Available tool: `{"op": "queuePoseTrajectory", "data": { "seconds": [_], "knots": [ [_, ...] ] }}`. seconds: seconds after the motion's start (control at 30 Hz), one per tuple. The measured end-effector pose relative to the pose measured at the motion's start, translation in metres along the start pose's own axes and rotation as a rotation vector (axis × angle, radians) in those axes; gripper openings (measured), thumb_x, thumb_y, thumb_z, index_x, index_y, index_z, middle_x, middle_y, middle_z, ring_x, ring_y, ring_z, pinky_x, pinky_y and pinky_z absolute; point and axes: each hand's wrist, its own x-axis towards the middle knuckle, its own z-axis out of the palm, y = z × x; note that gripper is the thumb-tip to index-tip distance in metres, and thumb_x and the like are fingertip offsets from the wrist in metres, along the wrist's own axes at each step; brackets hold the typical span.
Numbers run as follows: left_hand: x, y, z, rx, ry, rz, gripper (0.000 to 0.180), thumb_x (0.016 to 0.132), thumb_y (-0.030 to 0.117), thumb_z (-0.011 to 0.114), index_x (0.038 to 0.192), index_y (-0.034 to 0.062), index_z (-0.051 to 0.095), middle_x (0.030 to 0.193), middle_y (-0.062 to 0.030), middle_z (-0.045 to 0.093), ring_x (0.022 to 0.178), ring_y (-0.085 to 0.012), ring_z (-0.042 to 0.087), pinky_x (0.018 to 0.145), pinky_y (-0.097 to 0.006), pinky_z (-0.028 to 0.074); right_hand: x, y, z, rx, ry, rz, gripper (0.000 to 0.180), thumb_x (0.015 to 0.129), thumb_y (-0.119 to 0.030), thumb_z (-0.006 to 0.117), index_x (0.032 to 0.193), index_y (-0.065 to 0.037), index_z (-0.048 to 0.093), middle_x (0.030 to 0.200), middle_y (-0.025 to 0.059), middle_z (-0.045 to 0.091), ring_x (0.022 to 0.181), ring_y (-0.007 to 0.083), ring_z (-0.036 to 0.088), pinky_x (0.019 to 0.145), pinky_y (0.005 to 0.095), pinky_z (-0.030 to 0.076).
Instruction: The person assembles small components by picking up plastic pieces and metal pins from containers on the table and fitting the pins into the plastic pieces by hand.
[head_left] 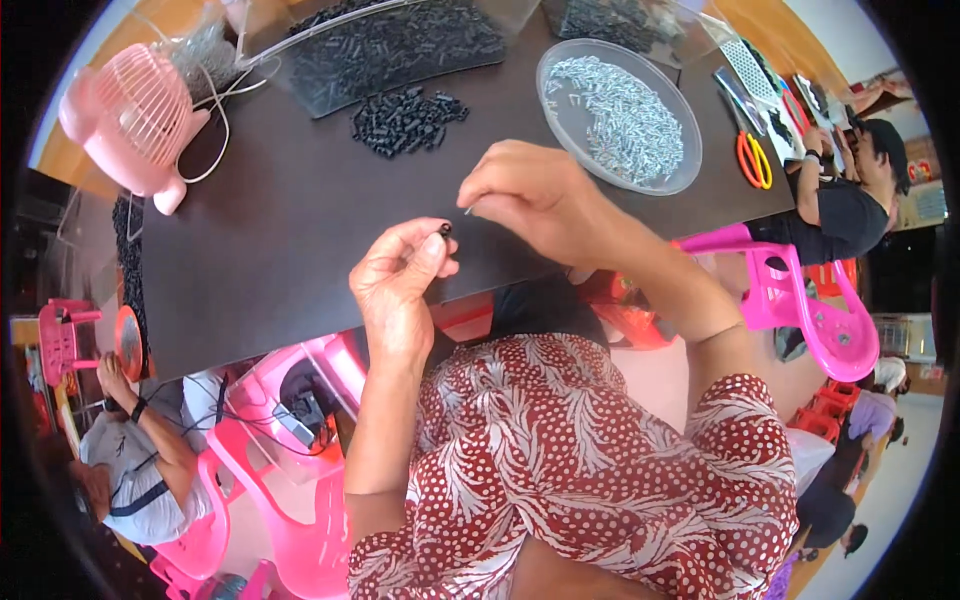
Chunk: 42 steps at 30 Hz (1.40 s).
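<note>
Over the dark table (270,250), my left hand (403,275) pinches a small black tube-like part (445,230) between thumb and fingertips. My right hand (530,200) is just to its right and a little farther off. Its thumb and forefinger close on a thin silver metal pin (468,211), whose tip pokes out toward the black part; the two are apart. Beyond my hands lies a loose pile of black parts (408,121). A round clear tray (692,160) at the far right holds many silver pins (625,115) like the one I hold.
A clear bin (320,95) of black parts stands at the far edge. The pink fan (140,120) with its white cable sits far left. Orange-handled scissors (752,160) lie right of the tray. Pink chairs (290,510) and seated people flank the table.
</note>
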Motion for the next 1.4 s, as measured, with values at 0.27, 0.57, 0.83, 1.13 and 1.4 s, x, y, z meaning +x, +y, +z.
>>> {"op": "queuePoseTrajectory", "data": {
  "seconds": [0.27,0.57,0.83,1.13,1.4],
  "knots": [
    [-0.007,0.003,-0.003,0.034,0.061,0.034,0.014,0.08,0.002,0.063,0.093,-0.0027,0.063,0.081,-0.006,0.062,0.07,-0.0121,0.059,0.061,-0.022,0.049,0.005,-0.016,0.02,0.011,0.012,0.087,0.01,0.071,-0.005,0.063,0.079,-0.005,0.057,0.073,0.0097,0.058,0.069,0.0281,0.058,0.061,0.037,0.046],
    [-0.008,0.0,-0.004,0.026,0.075,0.07,0.014,0.08,0.002,0.063,0.093,-0.0027,0.063,0.082,-0.0065,0.062,0.071,-0.0133,0.059,0.061,-0.023,0.049,0.006,-0.017,0.029,-0.141,0.032,-0.113,0.019,0.071,0.0,0.065,0.089,-0.003,0.059,0.074,0.0078,0.057,0.062,0.021,0.055,0.054,0.029,0.045],
    [-0.004,0.002,-0.008,-0.095,0.078,0.073,0.012,0.08,-0.001,0.062,0.092,-0.0044,0.063,0.078,-0.0051,0.061,0.067,-0.01,0.055,0.06,-0.022,0.048,0.002,-0.028,0.04,-0.426,0.069,-0.371,0.036,0.062,-0.004,0.062,0.097,0.004,0.057,0.087,0.0118,0.061,0.063,0.0235,0.055,0.055,0.0321,0.045],
    [-0.004,0.002,-0.011,-0.089,0.134,0.065,0.016,0.078,-0.006,0.06,0.093,-0.0042,0.063,0.085,-0.0077,0.063,0.074,-0.0131,0.059,0.068,-0.024,0.049,-0.007,-0.03,0.047,-0.533,0.071,-0.392,0.039,0.066,-0.01,0.057,0.102,0.006,0.055,0.089,0.0167,0.058,0.07,0.0253,0.054,0.06,0.0345,0.044],
    [0.007,0.001,-0.021,-0.085,0.072,0.122,0.014,0.078,-0.001,0.064,0.092,-0.0029,0.063,0.084,-0.0083,0.063,0.073,-0.0157,0.061,0.06,-0.026,0.052,0.023,0.052,0.024,-0.474,0.242,0.099,0.009,0.073,-0.005,0.061,0.081,-0.003,0.062,0.074,0.0115,0.06,0.073,0.0295,0.057,0.063,0.0376,0.046]
  ]
}}
